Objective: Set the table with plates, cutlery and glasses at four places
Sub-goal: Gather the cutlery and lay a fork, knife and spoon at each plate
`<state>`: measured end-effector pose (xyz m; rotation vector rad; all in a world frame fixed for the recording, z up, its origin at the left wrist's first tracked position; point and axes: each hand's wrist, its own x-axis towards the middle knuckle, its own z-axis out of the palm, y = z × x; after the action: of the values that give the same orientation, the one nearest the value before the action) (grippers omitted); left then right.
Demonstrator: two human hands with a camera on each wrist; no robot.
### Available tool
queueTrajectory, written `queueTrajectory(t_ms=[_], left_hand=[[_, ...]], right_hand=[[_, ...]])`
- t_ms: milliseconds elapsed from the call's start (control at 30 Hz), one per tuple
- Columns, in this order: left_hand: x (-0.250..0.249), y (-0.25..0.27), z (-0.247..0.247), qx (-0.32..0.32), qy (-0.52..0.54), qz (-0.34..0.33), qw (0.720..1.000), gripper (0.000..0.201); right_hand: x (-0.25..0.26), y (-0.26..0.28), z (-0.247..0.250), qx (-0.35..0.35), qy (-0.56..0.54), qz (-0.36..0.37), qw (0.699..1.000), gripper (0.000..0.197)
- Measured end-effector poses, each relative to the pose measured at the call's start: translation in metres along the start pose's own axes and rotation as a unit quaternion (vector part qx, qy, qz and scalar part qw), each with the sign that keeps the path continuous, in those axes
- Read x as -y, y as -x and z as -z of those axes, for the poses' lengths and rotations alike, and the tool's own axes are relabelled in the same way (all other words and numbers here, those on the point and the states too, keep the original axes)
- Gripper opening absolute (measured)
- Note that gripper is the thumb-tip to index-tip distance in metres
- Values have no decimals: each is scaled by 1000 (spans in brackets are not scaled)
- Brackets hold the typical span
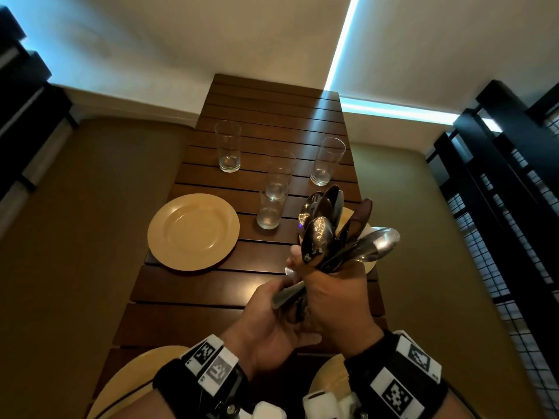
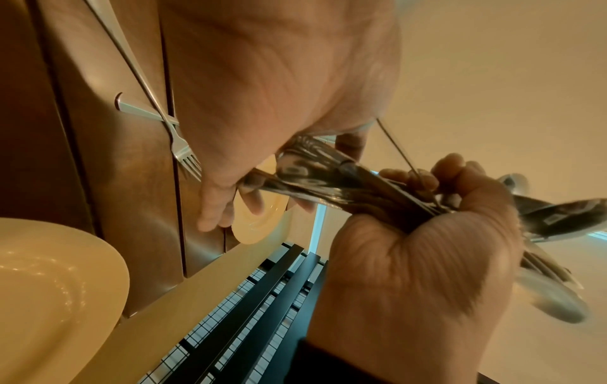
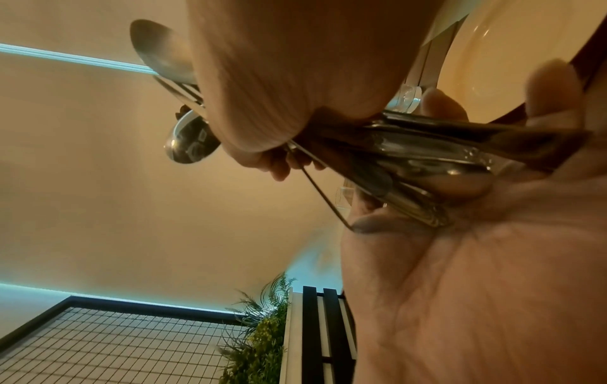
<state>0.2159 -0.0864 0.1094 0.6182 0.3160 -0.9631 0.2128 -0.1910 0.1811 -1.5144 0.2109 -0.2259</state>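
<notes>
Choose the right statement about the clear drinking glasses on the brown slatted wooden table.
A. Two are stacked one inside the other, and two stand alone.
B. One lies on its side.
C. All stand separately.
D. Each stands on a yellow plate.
A: in the head view one clear glass sits nested in another, while two tall clear glasses stand alone on the brown slatted wooden table.

Dining room: slatted wooden table (image 1: 242, 285)

Both hands (image 2: 410, 259) grip the cutlery bundle (image 2: 328, 181) — fork (image 2: 184, 153) on table (image 2: 137, 207).
</notes>
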Motion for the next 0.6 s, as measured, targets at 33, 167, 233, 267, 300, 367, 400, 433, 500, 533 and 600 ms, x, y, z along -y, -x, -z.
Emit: queueTrajectory(t_ms=[33,167,233,267,300,367,400,433,500,533,600], left_hand=[[0,0,0,3,1,-1,1000,67],[0,1,-2,-20,-22,-1,1000,46],[1,0,2,-38,-36,11,999,42],[2,0,4,-44,-32,15,998,41],[3,1,6,-50,-23,22,998,42],[7,0,12,-46,-2,32,998,47],[9,-1,14,-41,7,35,999,50],[10,-2,15,-38,23,33,998,51],[10,-2,15,-47,56,17,997,54],[9,-2,14,-50,82,7,995,56],[4,0,10,-44,130,-11,990,61]], right_hand=[[3,0,-2,-2,3,0,1000,19],[1,-4,-3,-8,21,8,1000,20],[1,-7,-2,1,35,24,999,7],[0,-9,-1,3,45,28,999,16],[0,-11,0,4,43,28,999,22],[2,-13,1,3,9,12,1000,27],[3,-14,1,4,-17,-7,1000,29],[2,-14,2,6,-39,-22,999,29],[2,-14,0,2,-49,-33,998,25],[5,-12,-1,3,-36,-34,999,24],[14,-9,-2,24,-11,-26,999,14]])
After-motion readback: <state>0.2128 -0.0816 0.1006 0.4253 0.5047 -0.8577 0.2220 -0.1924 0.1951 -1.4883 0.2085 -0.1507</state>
